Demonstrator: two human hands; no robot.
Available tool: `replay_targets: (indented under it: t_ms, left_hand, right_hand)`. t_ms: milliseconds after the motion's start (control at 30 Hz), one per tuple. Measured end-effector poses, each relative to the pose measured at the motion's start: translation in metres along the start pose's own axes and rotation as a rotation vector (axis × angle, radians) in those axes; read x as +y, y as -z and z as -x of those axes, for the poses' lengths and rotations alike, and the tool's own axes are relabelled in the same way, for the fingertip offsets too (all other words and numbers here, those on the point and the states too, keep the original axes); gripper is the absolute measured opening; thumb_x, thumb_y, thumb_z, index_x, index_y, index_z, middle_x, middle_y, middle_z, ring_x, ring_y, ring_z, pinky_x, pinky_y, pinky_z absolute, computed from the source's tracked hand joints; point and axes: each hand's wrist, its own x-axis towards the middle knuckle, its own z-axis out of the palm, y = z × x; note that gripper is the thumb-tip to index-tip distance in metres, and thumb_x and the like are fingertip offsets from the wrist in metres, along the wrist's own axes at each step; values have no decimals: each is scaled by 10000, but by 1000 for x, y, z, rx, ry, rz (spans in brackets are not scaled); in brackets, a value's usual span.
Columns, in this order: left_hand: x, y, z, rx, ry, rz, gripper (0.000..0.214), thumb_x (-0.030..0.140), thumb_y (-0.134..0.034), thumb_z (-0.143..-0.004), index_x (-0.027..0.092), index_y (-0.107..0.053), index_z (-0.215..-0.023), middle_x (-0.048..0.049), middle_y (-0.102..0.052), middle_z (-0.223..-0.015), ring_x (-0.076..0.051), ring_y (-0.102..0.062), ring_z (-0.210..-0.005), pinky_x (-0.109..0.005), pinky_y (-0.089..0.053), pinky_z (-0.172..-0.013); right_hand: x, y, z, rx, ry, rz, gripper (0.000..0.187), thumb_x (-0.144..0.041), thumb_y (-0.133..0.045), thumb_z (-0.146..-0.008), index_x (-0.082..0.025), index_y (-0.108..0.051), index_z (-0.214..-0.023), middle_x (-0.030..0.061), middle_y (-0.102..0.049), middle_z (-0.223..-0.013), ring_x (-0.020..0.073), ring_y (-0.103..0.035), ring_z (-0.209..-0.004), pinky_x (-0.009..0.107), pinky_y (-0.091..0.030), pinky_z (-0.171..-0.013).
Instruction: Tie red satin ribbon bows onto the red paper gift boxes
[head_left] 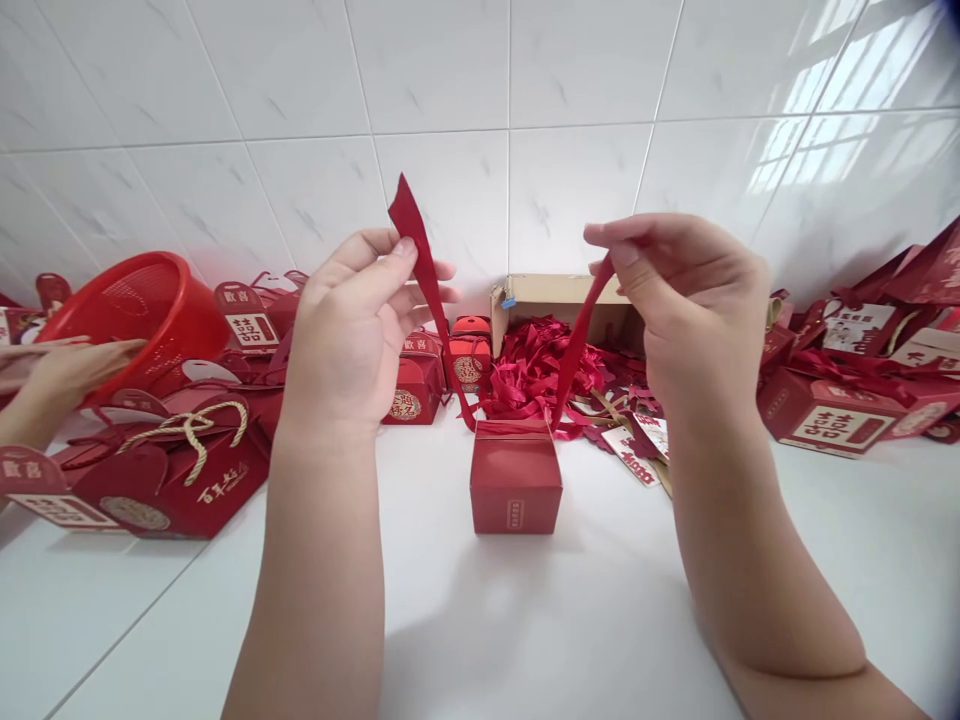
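Note:
A small red gift box [516, 485] stands on the white table in front of me. From its top a dark red ribbon [576, 345] rises in two strands, one to each side. My left hand [352, 310] pinches the left strand between thumb and fingers, and its cut end sticks up above the thumb. The right strand runs up into the pinch of my right hand [686, 290]. Both hands are raised above the box, apart from each other. The strands slope outward from the box top; how they pass around the box is hidden.
Behind the box, an open cardboard carton [566, 290] stands by a heap of red ribbons [536, 365]. Paper tags [630, 455] lie to its right. Red gift boxes [832, 420] line both sides. At left, another person's hand [82, 370] touches a red plastic basket [202, 310].

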Motion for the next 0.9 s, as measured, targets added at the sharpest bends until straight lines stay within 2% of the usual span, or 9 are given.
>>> replay_targets:
  t_ms: [167,300,400,467,667,900]
  left_hand:
    - [-1,0,0,-20,42,0,82,226,-622,-820,202,-624,-741,-24,-635,-755,-172,-621,-712,-323,-513,-680]
    - [-1,-2,0,-16,51,-33,105,226,-649,-787,217,-618,-687,-11,-578,-657,-152,-573,-621,-288,-475,-607]
    - [-1,-6,1,-13,55,-59,105,248,-671,-770,230,-621,-679,-4,-545,-620,-142,-546,-590,-267,-450,-575]
    - [-2,-9,2,-37,43,-61,102,264,-679,-766,229,-628,-685,3,-527,-610,-133,-538,-579,-259,-445,-567]
    - [-4,-21,11,-136,100,-126,111,321,-699,-763,217,-663,-750,5,-522,-578,-134,-541,-547,-245,-450,-501]
    - [-3,-28,14,-111,108,-223,92,260,-738,-733,178,-698,-726,-1,-585,-595,-146,-578,-570,-273,-457,-554]
  right_hand:
    - [-1,-3,0,133,-65,-43,156,-128,-670,-787,-251,-704,-877,-31,-699,-792,166,-690,-865,308,-575,-755]
    - [0,-3,0,161,-129,-95,88,-185,-690,-776,-239,-670,-843,-34,-674,-739,171,-698,-830,283,-579,-665]
    - [0,-2,0,120,-179,-133,11,-200,-688,-778,-211,-683,-779,-22,-669,-726,161,-695,-795,288,-582,-672]
    - [0,-2,1,78,-203,-156,26,-188,-684,-779,-198,-706,-788,-11,-675,-719,153,-691,-752,293,-583,-668]
    - [0,-10,7,-52,-263,-142,100,-225,-702,-759,-209,-720,-856,-19,-689,-695,124,-663,-611,246,-562,-523]
    - [-9,-16,13,-115,-319,-223,125,-216,-736,-723,-195,-722,-845,9,-714,-745,168,-692,-713,320,-601,-629]
